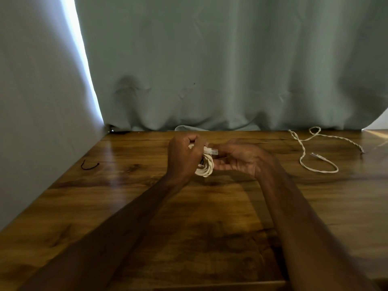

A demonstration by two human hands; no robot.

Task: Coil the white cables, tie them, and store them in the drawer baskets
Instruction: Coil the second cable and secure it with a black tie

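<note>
Our left hand (pixel 184 156) grips a twisted cream-white cable coil (pixel 205 167); our right hand (pixel 237 160) pinches its plug end (blurred). Right of that hand a second cable (pixel 315 170) sprawls on the glossy wooden desk (pixel 126 206), with a grey curtain (pixel 210 70) beyond.

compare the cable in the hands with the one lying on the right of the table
The coiled cable is wound into tight stacked loops; the loose cable sprawls in open curves. The coiled cable is held above the table between the left hand and the right hand; the loose cable lies flat on the wood, untouched. Both are whitish twisted cords with a clear plug at one end.
</note>
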